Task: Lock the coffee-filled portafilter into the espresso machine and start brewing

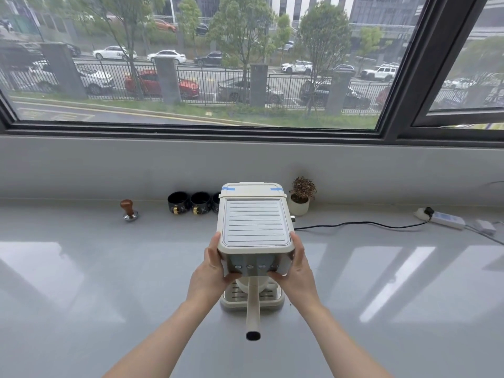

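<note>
A cream espresso machine (255,222) stands on the grey counter, seen from above. Its portafilter (253,304) sits under the front, with the long cream handle pointing straight toward me above the drip tray (231,298). My left hand (215,266) clasps the machine's front left corner, thumb under the silver button panel (256,266). On the opposite corner my right hand (294,266) grips the same way. The coffee in the basket is hidden.
A wooden-handled tamper (128,210) stands at the back left. Black cups (191,202) line up left of the machine. A small potted plant (300,195) sits right of it. A black cable (362,224) runs to a power strip (444,219) at the right.
</note>
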A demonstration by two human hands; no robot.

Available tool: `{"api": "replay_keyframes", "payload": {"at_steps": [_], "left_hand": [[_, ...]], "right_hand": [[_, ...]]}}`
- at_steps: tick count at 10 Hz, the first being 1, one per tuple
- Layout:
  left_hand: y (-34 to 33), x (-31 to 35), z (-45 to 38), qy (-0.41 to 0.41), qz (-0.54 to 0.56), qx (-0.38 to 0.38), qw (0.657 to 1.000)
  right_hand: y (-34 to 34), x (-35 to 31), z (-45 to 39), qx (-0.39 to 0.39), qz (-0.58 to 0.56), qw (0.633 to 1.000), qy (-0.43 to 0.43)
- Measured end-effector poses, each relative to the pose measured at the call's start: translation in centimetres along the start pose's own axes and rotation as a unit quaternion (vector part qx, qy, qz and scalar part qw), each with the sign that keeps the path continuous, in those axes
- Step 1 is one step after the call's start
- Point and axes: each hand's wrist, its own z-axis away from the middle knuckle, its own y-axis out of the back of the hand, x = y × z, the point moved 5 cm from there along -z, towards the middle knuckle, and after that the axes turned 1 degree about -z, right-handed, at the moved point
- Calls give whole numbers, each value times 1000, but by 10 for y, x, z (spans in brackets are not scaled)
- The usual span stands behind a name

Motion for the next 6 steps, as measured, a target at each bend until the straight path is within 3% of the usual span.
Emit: {"api": "replay_keyframes", "payload": {"at_steps": [3,5,6], "left_hand": [[1,2,1,9,-5,0,1000],[3,1,2,14,-17,9,1000],[2,4,2,17,-12,9,1000]], "right_hand": [[4,-4,1,-14,27,1000,3],[26,-6,4,-66,97,992,40],[50,-28,-5,-2,92,991,101]]}}
